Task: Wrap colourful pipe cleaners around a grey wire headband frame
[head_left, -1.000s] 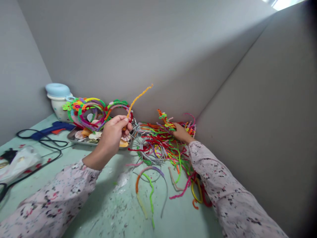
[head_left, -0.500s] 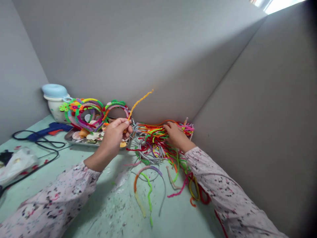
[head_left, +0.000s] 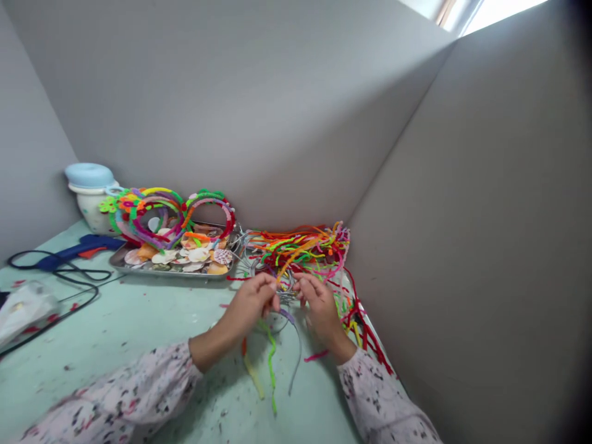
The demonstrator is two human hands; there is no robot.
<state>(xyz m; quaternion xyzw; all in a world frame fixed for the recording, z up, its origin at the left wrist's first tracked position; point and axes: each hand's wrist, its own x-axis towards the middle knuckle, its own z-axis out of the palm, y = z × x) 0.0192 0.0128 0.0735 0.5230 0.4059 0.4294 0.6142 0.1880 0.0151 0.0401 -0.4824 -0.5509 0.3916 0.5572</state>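
Observation:
An orange pipe cleaner (head_left: 296,251) rises from the pinched fingers of my left hand (head_left: 259,296) and slants up to the right across the pile. Close on the right, my right hand (head_left: 314,302) has its fingers pressed together; what they hold, if anything, is too small to make out. Behind both hands lies a heap of colourful pipe cleaners (head_left: 277,239) with coiled grey wire. Below my hands a partly wrapped headband (head_left: 298,351) rests on the table, partly hidden, beside a bright green pipe cleaner (head_left: 272,370).
A metal tray (head_left: 161,273) of shells carries several colourful headbands (head_left: 210,200). Left of it are a blue glue gun (head_left: 78,250) with a black cord, a lidded jar (head_left: 92,191) and a white plastic bag (head_left: 28,308). Grey walls enclose the table (head_left: 139,320).
My right hand has left the pile and come down beside my left hand. My left hand has moved right and down with the orange pipe cleaner. The view has shifted slightly.

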